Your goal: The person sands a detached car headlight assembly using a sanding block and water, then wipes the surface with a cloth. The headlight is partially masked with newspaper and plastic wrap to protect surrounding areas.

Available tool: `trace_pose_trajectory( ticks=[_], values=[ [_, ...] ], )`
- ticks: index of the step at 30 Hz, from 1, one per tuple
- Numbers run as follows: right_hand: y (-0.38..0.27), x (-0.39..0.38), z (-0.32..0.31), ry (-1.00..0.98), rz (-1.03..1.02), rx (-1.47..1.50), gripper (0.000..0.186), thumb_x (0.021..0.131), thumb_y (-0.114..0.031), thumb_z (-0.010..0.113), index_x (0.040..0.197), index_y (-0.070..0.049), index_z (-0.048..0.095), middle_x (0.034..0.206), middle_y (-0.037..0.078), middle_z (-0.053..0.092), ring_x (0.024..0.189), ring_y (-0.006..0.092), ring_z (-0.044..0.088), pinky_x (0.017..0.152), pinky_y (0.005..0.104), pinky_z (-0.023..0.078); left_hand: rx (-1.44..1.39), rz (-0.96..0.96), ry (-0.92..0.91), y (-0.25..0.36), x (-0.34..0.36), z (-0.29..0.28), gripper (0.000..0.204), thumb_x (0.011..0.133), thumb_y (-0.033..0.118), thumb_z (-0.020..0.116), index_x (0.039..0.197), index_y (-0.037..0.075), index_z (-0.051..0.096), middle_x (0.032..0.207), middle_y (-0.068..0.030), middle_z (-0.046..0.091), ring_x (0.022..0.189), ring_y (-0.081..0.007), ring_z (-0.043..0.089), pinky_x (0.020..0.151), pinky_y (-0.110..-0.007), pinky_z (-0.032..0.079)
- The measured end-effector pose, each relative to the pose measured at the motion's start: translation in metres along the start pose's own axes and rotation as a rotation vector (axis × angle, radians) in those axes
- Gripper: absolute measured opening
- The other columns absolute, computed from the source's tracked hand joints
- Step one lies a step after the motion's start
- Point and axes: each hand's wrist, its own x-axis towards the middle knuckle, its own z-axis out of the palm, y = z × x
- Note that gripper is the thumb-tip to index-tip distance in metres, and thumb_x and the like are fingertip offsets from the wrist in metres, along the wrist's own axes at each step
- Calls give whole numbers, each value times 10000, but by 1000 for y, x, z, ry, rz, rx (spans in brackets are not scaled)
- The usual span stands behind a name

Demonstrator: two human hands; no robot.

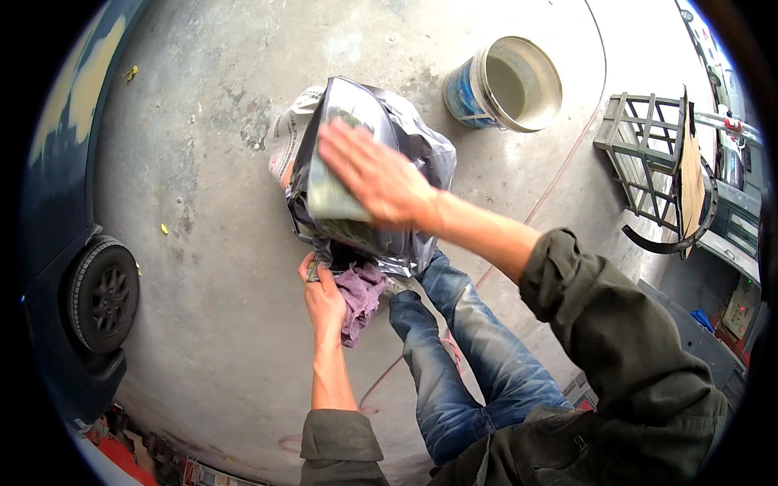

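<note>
My right hand (381,178) lies flat and blurred, fingers stretched out, over a pale greenish surface or pad (332,202); I cannot tell which. Beneath it is a dark, glossy piece (365,239) amid crumpled silver-black plastic (429,154). A printed white sack (282,139) shows at its left side. My left hand (322,296) is closed at the lower left edge of this bundle, gripping the edge; a crumpled purple cloth (362,296) hangs beside and against it. What lies inside its fingers is partly hidden.
A bucket (502,61) of murky liquid stands beyond the bundle. A metal rack (640,162) with cardboard is at right. A dark vehicle with a wheel (104,296) fills the left side. My jeans-clad legs (454,340) are below; a red hose (535,211) crosses the concrete floor.
</note>
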Motion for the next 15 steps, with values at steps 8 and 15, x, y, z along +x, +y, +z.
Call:
trace_pose_trajectory(
  ticks=[8,15],
  values=[
    [58,20,-21,-55,26,-80,695,1009,-363,452,1528,69,287,1616,252,256,1527,348,212,1249,448,194,-47,-2,-49,15,6,19,396,1049,273,401,1381,59,436,1060,-285,681,1016,-445,661,863,-477,485],
    [-50,-28,-9,-107,-45,75,684,905,-214,458,1499,101,331,1600,281,279,1520,368,237,1253,486,171,-69,54,-7,-5,1,1,427,1060,332,406,1380,51,435,1104,-259,679,1022,-419,667,893,-456,489]
  ],
)
